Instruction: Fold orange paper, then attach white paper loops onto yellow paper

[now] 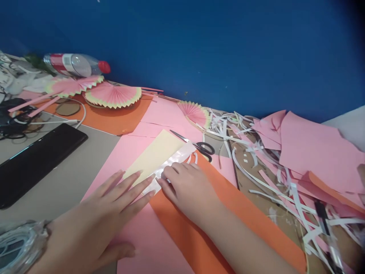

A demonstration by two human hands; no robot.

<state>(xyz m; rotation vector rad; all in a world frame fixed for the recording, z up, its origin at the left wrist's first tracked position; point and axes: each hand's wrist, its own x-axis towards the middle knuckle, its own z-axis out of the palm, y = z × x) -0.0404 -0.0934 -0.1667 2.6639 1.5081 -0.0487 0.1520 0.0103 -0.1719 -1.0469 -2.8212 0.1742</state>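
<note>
A sheet of pale yellow paper [159, 149] lies on pink paper [128, 146], with a shiny white strip [178, 155] along its near edge. My left hand [105, 205] is spread flat, its fingertips resting on the yellow paper and the strip's lower end. At the strip's near edge my right hand [189, 182] has its thumb and curled fingers closed in a pinch; the exact grip is partly hidden. Beneath my right hand is an orange sheet [228, 190]. Black-handled scissors [196, 145] lie just past the strip's upper end.
Pleated pink and yellow paper fans [115, 96] sit at the back left, near a plastic bottle [76, 64] on its side. A black phone [40, 160] is at left. Paper scraps [285, 201], pink sheets [316, 152] and a pen [327, 232] spread over the right. A blue wall [199, 49] stands behind.
</note>
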